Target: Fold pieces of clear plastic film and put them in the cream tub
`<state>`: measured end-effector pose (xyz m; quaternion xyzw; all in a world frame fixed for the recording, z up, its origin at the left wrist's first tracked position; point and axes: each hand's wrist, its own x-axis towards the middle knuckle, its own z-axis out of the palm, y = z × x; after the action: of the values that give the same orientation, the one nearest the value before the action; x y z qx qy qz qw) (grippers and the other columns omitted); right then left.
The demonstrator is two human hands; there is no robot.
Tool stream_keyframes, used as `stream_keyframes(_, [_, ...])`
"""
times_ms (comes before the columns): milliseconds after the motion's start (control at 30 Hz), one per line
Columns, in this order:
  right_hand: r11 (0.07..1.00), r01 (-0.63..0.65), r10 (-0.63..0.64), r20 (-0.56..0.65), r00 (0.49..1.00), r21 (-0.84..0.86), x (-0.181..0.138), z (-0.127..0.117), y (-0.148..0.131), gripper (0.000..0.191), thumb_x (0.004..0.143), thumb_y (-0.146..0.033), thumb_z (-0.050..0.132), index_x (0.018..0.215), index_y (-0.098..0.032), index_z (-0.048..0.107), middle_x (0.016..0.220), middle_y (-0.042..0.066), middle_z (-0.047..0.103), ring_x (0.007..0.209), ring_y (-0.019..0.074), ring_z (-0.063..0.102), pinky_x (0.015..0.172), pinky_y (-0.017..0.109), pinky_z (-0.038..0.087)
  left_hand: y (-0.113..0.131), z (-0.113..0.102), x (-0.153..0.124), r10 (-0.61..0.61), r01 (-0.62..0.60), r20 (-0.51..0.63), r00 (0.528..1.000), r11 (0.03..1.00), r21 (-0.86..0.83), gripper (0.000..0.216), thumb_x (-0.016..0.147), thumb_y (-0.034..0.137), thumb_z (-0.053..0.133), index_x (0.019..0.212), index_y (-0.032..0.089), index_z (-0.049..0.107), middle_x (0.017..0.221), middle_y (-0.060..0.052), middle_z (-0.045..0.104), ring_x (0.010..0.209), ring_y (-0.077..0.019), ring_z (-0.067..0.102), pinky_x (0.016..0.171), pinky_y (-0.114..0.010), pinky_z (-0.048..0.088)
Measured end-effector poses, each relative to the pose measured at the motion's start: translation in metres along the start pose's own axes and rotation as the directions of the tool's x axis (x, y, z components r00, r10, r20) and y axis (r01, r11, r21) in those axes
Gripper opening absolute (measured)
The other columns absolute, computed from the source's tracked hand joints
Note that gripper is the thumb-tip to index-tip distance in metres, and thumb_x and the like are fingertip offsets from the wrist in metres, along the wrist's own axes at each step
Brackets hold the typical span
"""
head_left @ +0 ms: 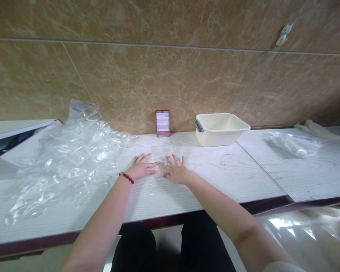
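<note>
My left hand [142, 167] lies palm down on the white wood-grain table [170, 204], fingers spread, a dark red bead bracelet [126, 177] round its wrist. Close beside it, my right hand [175, 169] rests flat in the same way, fingers apart. The fingertips of both hands nearly meet, and nothing shows in either. To the left of my left hand spreads a heap of crumpled clear plastic bags [73, 155]. Beyond the hands a phone [163, 124] with a red edge leans upright against the wall, its screen blurred.
A cream plastic bin [221, 136] with a grey handle stands right of the phone. Farther right lie another clear plastic bag [296, 144] and a pale cloth-like thing [319, 129]. At far left is an open white box [25, 145]. A brown marbled wall [147, 83] backs the table.
</note>
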<state>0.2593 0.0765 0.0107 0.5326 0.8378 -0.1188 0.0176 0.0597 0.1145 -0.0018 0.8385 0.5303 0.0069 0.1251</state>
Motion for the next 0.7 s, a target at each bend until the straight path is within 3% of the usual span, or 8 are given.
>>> stream_keyframes(167, [0.988,-0.146,0.141,-0.091,0.986,-0.053,-0.007,0.014,0.008,0.058,0.078,-0.059,0.015,0.13,-0.034,0.016,0.139,0.001,0.002,0.124,0.0308,-0.004,0.086,0.063,-0.007,-0.003,-0.001,-0.001,0.009,-0.01,0.039,0.999,1.0,0.006,0.058,0.063,0.067,0.039,0.116,0.043,0.039,0.138,0.002,0.014,0.125,-0.0323,0.004,0.095,-0.052,0.004])
stream_keyframes(300, [0.975,-0.219,0.208,-0.185,0.961,-0.044,-0.009,0.011,0.028,0.054,0.078,-0.058,0.017,0.127,-0.035,0.023,0.139,0.0,0.005,0.124,0.0309,0.0,0.087,0.063,0.0,-0.005,-0.002,-0.002,0.019,-0.02,0.056,0.998,0.999,0.031,0.063,0.061,0.067,0.041,0.118,0.043,0.035,0.139,0.002,0.011,0.124,-0.0328,0.004,0.095,-0.052,0.004])
stream_keyframes(400, [0.936,-0.351,0.343,-0.28,0.896,0.024,-0.012,0.003,0.055,0.047,0.081,-0.05,0.023,0.125,-0.033,0.03,0.137,0.001,0.017,0.122,0.0285,0.012,0.09,0.056,0.012,-0.006,-0.003,-0.003,0.038,-0.04,0.042,0.998,0.999,0.029,0.074,0.056,0.067,0.046,0.123,0.04,0.029,0.139,-0.001,0.012,0.124,-0.0324,0.005,0.095,-0.051,0.005])
stream_keyframes(500, [0.874,-0.476,0.479,-0.349,0.806,0.099,-0.014,-0.005,0.085,0.043,0.081,-0.04,0.03,0.12,-0.025,0.04,0.127,0.007,0.034,0.116,0.0237,0.028,0.092,0.041,0.023,-0.008,-0.003,-0.003,0.066,-0.066,-0.01,0.998,0.998,0.011,0.084,0.054,0.066,0.049,0.127,0.036,0.022,0.137,-0.005,0.019,0.124,-0.0313,0.011,0.096,-0.05,0.008])
stream_keyframes(600, [0.839,-0.53,0.54,-0.322,0.778,0.125,-0.011,-0.007,0.103,0.041,0.077,-0.038,0.036,0.112,-0.02,0.049,0.116,0.01,0.045,0.109,0.022,0.036,0.09,0.034,0.026,-0.01,-0.002,0.0,0.104,-0.106,-0.099,0.99,0.994,-0.01,0.073,0.064,0.064,0.041,0.127,0.03,0.027,0.133,-0.007,0.029,0.121,-0.0287,0.021,0.096,-0.048,0.014])
stream_keyframes(700, [0.809,-0.554,0.586,-0.327,0.741,0.197,-0.003,-0.005,0.102,0.039,0.075,-0.041,0.04,0.106,-0.021,0.054,0.11,0.009,0.049,0.104,0.0235,0.039,0.085,0.035,0.029,-0.012,0.0,0.003,0.151,-0.159,-0.196,0.969,0.987,-0.027,0.065,0.071,0.061,0.032,0.124,0.023,0.036,0.127,-0.009,0.039,0.116,-0.025,0.031,0.095,-0.043,0.021])
